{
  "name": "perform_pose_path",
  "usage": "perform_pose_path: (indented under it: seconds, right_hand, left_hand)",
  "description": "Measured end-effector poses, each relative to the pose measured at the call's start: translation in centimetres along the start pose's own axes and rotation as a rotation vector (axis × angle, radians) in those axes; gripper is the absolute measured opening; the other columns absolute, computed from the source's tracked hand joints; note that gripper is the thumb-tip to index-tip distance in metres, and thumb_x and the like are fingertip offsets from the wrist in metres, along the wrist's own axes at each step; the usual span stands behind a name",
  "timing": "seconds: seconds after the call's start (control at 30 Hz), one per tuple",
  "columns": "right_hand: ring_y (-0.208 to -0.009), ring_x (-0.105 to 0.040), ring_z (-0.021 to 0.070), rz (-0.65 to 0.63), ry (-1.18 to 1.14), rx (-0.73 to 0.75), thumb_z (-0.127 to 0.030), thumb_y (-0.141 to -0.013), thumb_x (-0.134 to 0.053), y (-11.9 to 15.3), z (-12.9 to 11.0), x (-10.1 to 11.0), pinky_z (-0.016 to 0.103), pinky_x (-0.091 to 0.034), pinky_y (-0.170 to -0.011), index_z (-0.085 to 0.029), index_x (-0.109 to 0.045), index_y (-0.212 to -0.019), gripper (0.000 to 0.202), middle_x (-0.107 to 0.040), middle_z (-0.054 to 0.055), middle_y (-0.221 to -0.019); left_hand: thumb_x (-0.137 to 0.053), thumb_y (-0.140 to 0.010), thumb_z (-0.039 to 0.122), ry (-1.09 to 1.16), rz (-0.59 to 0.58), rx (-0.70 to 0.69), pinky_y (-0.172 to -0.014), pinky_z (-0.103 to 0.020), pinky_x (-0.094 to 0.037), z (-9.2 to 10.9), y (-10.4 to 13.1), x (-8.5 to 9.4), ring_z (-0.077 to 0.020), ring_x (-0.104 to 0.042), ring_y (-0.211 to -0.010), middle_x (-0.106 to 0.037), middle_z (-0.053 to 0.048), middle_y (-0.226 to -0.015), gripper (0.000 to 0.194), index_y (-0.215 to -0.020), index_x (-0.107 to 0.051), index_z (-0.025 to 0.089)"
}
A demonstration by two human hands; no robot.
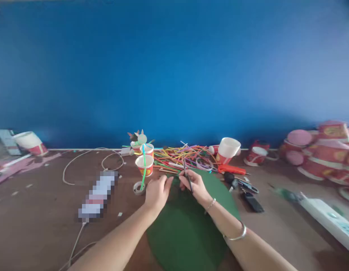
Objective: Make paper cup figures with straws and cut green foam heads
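Over the upper part of a dark green round mat (188,233), both my hands are close together. My right hand (193,185) is closed on a pair of scissors (185,167), whose blades point up and away from me. My left hand (157,192) lies just left of it, thumb and fingers pressed together; what they hold, if anything, is too small and blurred to name. Behind the hands is a pile of colourful pipe cleaners (174,153). A red and white paper cup (144,165) with a green strip stands beside my left hand, next to a tape roll (139,188).
A phone (98,195) with a cable lies at left. On the right are a white paper cup (228,147), an orange-red tool (231,169), a black object (252,202) and a power strip (328,218). Stacked red cups (321,158) stand far right, below a blue wall (174,75).
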State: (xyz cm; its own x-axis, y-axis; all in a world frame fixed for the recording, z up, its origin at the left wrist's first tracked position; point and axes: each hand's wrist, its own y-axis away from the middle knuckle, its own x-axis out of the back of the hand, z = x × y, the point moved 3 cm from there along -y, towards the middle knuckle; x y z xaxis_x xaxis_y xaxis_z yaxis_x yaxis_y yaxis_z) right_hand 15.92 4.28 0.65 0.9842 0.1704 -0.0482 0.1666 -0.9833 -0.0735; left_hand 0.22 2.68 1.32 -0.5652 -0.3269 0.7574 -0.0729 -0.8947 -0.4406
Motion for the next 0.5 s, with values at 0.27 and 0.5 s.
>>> perform_pose_path:
  seconds: [0.27, 0.5]
  right_hand:
    - [-0.055, -0.043, 0.0064, -0.122, 0.015, 0.059, -0.028, -0.063, -0.072, 0.2, 0.3, -1.2, 0.02, -0.036, -0.051, -0.017, -0.055, -0.086, 0.031, -0.05, -0.005, -0.064]
    - [-0.047, -0.034, 0.0043, 0.007, -0.073, 0.069, -0.03, -0.066, -0.069, 0.0, 0.1, -0.4, 0.019, -0.026, -0.043, -0.018, -0.052, -0.089, 0.031, -0.045, -0.007, -0.061]
  left_hand:
    - [-0.038, -0.093, 0.04, 0.344, 0.158, 0.154, -0.056, -0.024, -0.031, -1.4, -0.2, 0.0, -0.0114, -0.042, -0.053, -0.041, 0.003, -0.055, 0.037, -0.062, -0.038, 0.02]
    - [-0.04, -0.091, 0.041, 0.697, -0.005, 0.129, -0.054, -0.023, -0.028, -0.2, -0.2, 0.2, -0.0099, -0.033, -0.055, -0.029, 0.005, -0.057, 0.039, -0.06, -0.032, 0.02]
